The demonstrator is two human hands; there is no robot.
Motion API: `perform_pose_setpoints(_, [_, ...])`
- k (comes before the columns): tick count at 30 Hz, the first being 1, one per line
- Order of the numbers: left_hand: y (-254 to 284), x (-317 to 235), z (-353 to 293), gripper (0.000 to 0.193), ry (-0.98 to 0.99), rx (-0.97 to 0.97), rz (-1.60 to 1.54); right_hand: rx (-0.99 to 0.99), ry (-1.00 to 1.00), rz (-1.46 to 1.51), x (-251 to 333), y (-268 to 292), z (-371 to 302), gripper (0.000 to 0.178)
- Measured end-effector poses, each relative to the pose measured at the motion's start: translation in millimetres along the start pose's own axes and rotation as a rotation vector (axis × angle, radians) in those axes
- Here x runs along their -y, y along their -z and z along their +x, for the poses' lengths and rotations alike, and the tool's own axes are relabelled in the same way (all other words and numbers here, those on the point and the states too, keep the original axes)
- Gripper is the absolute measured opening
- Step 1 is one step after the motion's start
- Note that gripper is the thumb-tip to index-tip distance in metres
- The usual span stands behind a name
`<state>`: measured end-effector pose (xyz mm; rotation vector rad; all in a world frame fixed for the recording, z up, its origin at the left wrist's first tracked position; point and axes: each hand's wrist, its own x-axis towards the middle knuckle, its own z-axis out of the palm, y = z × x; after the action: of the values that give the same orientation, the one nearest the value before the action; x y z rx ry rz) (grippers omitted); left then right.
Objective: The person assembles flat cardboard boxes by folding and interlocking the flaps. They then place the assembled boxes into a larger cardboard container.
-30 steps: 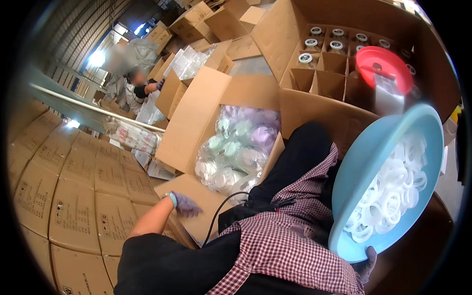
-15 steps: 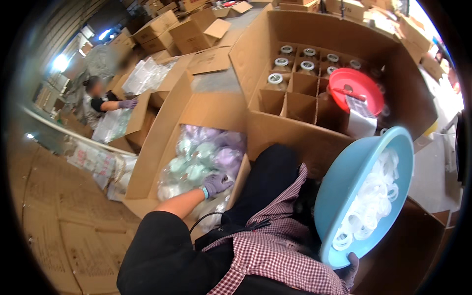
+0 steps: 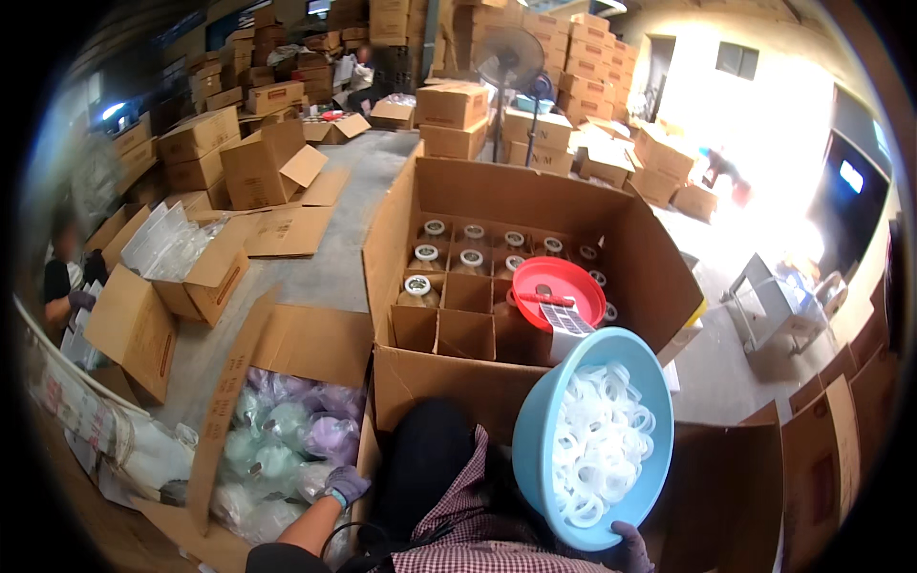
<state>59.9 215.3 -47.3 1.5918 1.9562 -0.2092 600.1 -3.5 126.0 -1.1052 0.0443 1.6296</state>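
Observation:
A light blue basin [image 3: 535, 449], heaped with white translucent rings [image 3: 602, 435], tilts to the right in front of me. My right hand [image 3: 630, 546], in a grey-purple glove, grips its near rim. My left hand [image 3: 347, 485], gloved alike, is at the right inner side of a carton [image 3: 310, 336], with fingers curled; whatever is in them is hidden. Clear plastic bags there hold rounded pale green [image 3: 277, 463] and lilac things [image 3: 332, 435]. Beyond the basin stands a large divided carton [image 3: 458, 368] of glass jars with white lids [image 3: 417, 286]. A red dish [image 3: 559, 277] with a printed sheet [image 3: 565, 318] sits over the jars.
Open cartons [image 3: 129, 325] stand at the left beside a person [image 3: 62, 277] in gloves. A standing fan [image 3: 508, 57] and stacked boxes [image 3: 454, 105] are farther back. A grey trolley [image 3: 778, 301] is at the right. Brown cardboard [image 3: 812, 458] rises at the near right.
The view has tilted up and turned right, so the cartons and basin appear lower and farther left. My right hand still holds the basin; my left is still at the bags.

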Motion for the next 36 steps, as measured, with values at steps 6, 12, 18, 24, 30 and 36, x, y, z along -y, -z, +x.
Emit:
perform_pose_setpoints(6, [-7,47,-33,0.061,-0.017,-0.011,0.024,-0.054,0.042,-0.075,1,-28,-17,0.07])
perform_pose_setpoints(12, [-35,46,-79,0.059,0.049,-0.108,-0.073,-0.22,-0.073,-0.092,3,12,-12,0.061])
perform_pose_setpoints(18, [25,62,-56,0.061,0.088,-0.058,-0.616,-0.21,-0.048,-0.224,10,-36,-28,0.068])
perform_pose_setpoints(24, [73,37,49,0.048,0.278,-0.626,-1.177,-0.207,0.0,-0.286,9,-51,-21,0.069])
perform_pose_setpoints(30, [61,54,131,0.058,0.143,-0.885,-1.198,-0.148,-0.13,-0.1,15,-25,-14,0.073])
perform_pose_setpoints(36, [96,25,142,0.059,0.278,-0.977,-1.163,-0.237,-0.102,-0.122,6,-12,-11,0.072])
